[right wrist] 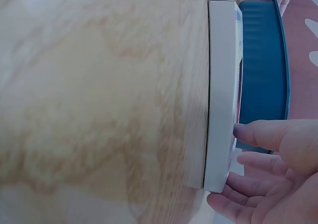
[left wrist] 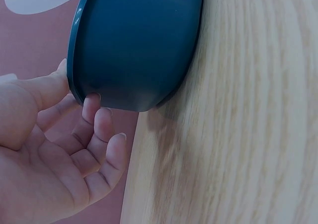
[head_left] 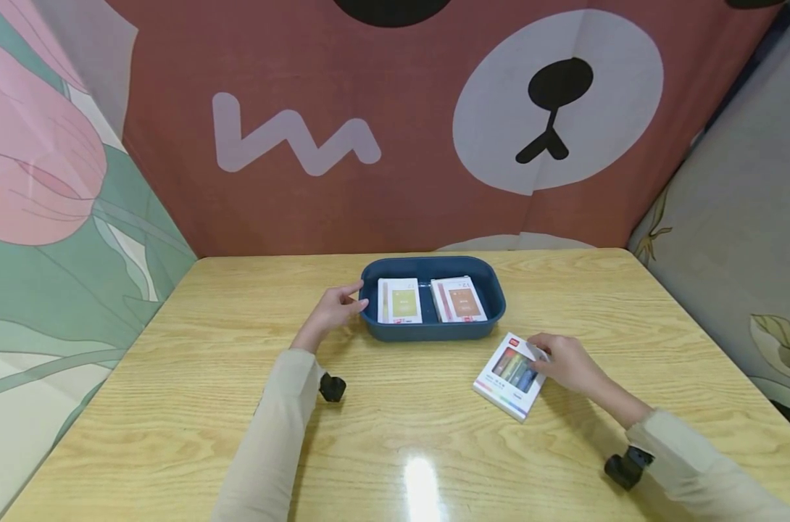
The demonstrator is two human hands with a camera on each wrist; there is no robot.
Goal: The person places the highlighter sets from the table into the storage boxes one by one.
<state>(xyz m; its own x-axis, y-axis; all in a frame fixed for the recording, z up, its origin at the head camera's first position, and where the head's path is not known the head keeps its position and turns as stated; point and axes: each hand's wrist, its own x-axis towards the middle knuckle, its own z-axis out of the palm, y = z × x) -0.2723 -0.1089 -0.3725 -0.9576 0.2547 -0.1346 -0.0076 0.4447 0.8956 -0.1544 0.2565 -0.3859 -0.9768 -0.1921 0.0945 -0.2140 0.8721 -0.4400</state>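
Observation:
A dark blue plastic basket (head_left: pixel 427 332) stands at the back middle of the table. My left hand (head_left: pixel 333 310) grips its left end, thumb over the rim and curled fingers outside, as the left wrist view shows. Inside the basket lie two white boxes, one with a yellow-green panel (head_left: pixel 404 303) and one with a reddish-brown panel (head_left: pixel 463 301). In front of the basket's right end, a white crayon box (head_left: pixel 499 395) lies tilted in angle on the table, colored sticks showing through its window. My right hand (head_left: pixel 567 362) pinches its upper right edge, thumb on the face.
The wooden table (head_left: pixel 173 406) reaches back to a reddish-brown cloth (head_left: pixel 304 210) with a bear print. Printed cloth (head_left: pixel 43 290) hangs at the left and a grey one (head_left: pixel 728 232) at the right. A black wrist camera (head_left: pixel 626 467) sits under the right sleeve.

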